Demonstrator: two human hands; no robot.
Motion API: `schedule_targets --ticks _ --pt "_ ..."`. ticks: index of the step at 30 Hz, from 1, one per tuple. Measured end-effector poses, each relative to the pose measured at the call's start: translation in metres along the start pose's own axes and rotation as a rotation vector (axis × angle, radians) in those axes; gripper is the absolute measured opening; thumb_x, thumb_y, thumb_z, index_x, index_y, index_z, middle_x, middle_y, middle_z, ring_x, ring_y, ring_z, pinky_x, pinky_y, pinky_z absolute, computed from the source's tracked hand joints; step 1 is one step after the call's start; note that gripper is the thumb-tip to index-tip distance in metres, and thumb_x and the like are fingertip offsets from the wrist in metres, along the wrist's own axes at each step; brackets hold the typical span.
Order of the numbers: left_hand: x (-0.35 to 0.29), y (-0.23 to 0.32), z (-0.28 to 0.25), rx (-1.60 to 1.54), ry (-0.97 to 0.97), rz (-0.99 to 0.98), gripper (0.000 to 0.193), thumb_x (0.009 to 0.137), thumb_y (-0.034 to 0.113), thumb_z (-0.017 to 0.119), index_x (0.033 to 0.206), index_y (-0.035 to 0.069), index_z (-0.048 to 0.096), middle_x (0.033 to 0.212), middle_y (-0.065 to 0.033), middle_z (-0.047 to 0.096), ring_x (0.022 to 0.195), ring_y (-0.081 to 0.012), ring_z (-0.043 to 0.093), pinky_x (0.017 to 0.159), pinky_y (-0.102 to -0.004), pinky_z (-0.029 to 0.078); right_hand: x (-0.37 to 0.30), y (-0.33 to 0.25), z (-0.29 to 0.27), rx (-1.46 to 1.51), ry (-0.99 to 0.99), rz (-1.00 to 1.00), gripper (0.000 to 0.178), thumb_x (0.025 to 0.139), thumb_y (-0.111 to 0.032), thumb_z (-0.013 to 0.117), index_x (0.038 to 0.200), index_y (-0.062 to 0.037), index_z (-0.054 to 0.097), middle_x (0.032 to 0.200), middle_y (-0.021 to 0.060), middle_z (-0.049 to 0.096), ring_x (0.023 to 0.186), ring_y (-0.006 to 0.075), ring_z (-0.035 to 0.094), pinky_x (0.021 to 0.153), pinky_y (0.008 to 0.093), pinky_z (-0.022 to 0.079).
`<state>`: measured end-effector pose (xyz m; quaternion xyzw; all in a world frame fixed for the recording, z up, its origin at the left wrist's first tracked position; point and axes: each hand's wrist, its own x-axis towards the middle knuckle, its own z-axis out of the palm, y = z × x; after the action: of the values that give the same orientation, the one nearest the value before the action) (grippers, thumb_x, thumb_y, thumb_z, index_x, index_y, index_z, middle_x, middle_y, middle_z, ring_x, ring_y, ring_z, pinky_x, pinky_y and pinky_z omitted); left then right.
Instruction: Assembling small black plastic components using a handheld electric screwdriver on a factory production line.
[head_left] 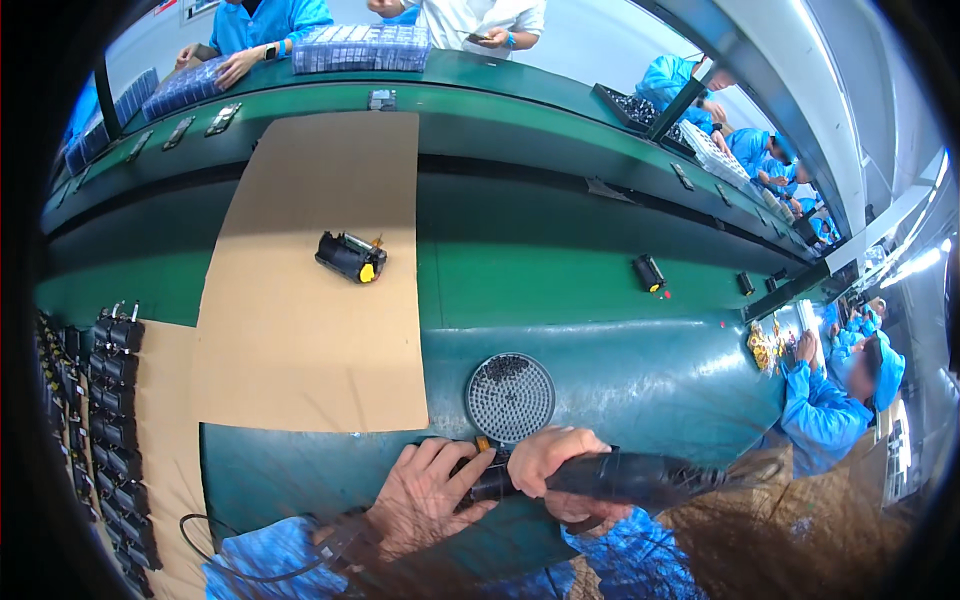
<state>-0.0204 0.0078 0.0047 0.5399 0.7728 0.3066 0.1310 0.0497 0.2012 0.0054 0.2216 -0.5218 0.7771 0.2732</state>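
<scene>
My left hand (425, 495) holds a small black part (487, 484) between thumb and fingers, low in the middle of the bench. A short orange tab (483, 443) sticks up from that part; my fingers hide most of its body. My right hand (555, 465) is wrapped round a long black electric screwdriver (640, 477), its thick body stretching off to the right. The screwdriver's front end points left at the black part, and its tip is hidden. Just beyond my hands lies a round grey perforated dish (511, 425) with small dark screws heaped at its far side.
A black module with a yellow spot (350, 258) lies on a cardboard sheet (310, 350). Rows of black modules (118, 430) stand at far left. Beyond runs a green conveyor belt (480, 105) carrying boards. Co-workers in blue sit opposite and at right (830, 415).
</scene>
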Motion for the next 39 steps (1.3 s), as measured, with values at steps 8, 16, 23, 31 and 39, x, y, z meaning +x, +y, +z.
schedule_targets --ticks 8,16,23,31,39 --pt "0.0 -0.003 0.006 0.037 0.031 0.0 0.062 0.087 0.045 0.075 0.137 0.011 0.062 0.123 -0.0075 0.059 0.116 -0.0261 0.055 0.097 -0.0428 0.046 0.031 -0.04 -0.007 -0.07 0.37 -0.078 0.082 0.083 -0.09 0.044 0.11 -0.0128 0.046 0.071 0.0043 0.05 0.055 0.0189 0.052 0.051 0.0354 0.047" --pt "0.003 -0.006 0.004 0.061 0.046 0.053 0.062 0.088 0.045 0.074 0.137 0.009 0.062 0.121 -0.006 0.059 0.112 -0.0234 0.055 0.091 -0.0393 0.046 0.042 -0.036 -0.057 -0.234 0.505 -0.013 0.083 0.081 -0.092 0.042 0.101 -0.0113 0.046 0.062 0.0016 0.046 0.048 0.0125 0.045 0.048 0.0296 0.043" --pt "0.0 -0.006 0.003 0.097 0.028 0.055 0.065 0.089 0.047 0.071 0.138 0.006 0.06 0.122 -0.0073 0.058 0.112 -0.0237 0.055 0.092 -0.0394 0.045 0.041 -0.027 -0.059 -0.283 0.521 0.047 0.083 0.081 -0.091 0.043 0.1 -0.0103 0.046 0.062 0.0019 0.045 0.048 0.0129 0.044 0.047 0.0297 0.042" --pt "0.0 -0.003 0.002 0.047 -0.033 -0.004 0.066 0.088 0.046 0.076 0.139 0.007 0.061 0.124 -0.0102 0.058 0.118 -0.0285 0.053 0.1 -0.0444 0.045 0.038 -0.023 -0.059 -0.312 0.506 0.079 0.083 0.082 -0.091 0.041 0.1 -0.0099 0.046 0.061 0.0023 0.044 0.048 0.0129 0.043 0.047 0.0299 0.042" --pt "0.0 -0.005 0.001 0.117 -0.01 0.052 0.067 0.092 0.05 0.066 0.141 0.006 0.058 0.124 -0.0072 0.057 0.116 -0.0235 0.053 0.095 -0.0397 0.045 0.037 -0.024 -0.061 -0.32 0.484 0.085 0.083 0.081 -0.091 0.043 0.1 -0.0099 0.045 0.062 0.0023 0.044 0.049 0.0131 0.044 0.049 0.0304 0.043"
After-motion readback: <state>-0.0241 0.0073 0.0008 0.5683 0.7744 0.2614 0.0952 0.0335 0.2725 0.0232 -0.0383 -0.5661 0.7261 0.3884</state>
